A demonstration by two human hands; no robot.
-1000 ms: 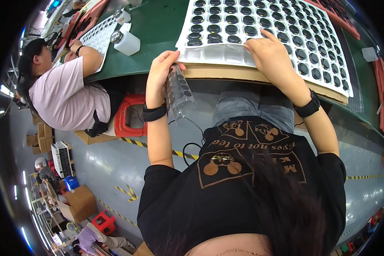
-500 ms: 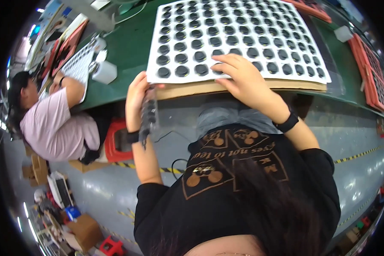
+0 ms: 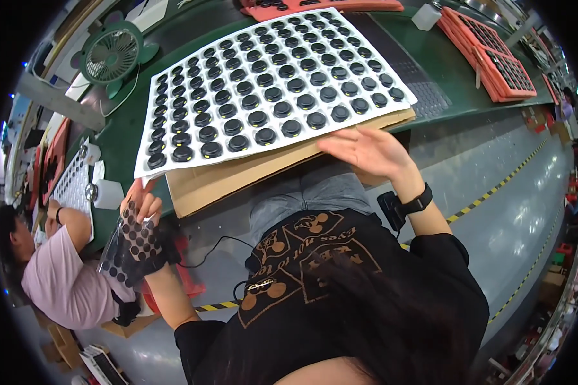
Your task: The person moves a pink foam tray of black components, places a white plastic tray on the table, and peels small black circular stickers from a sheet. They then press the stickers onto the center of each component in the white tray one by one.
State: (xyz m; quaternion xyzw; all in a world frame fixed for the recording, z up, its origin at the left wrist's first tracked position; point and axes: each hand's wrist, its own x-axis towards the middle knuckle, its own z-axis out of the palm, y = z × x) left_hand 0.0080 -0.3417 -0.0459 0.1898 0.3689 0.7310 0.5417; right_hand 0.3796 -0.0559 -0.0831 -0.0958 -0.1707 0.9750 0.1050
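Note:
A large white tray (image 3: 173, 160) filled with several rows of round black parts lies on a brown cardboard sheet (image 3: 231, 176) at the edge of the green bench. My left hand (image 3: 142, 205) grips a clear sheet of black round stickers (image 3: 130, 247) that hangs below the bench edge, just under the tray's near left corner. My right hand (image 3: 369, 153) is flat with fingers spread, hovering at the tray's near right edge over the cardboard, and holds nothing.
A green desk fan (image 3: 112, 54) stands at the back left. Red trays (image 3: 494, 61) are stacked at the back right. A person in a pink shirt (image 3: 51, 282) works at the bench to my left with another white tray (image 3: 70, 186).
The view has swung so the tray sits higher and tilted. My right hand has lifted off the tray and opened flat. My left hand has dropped lower with the sticker sheet.

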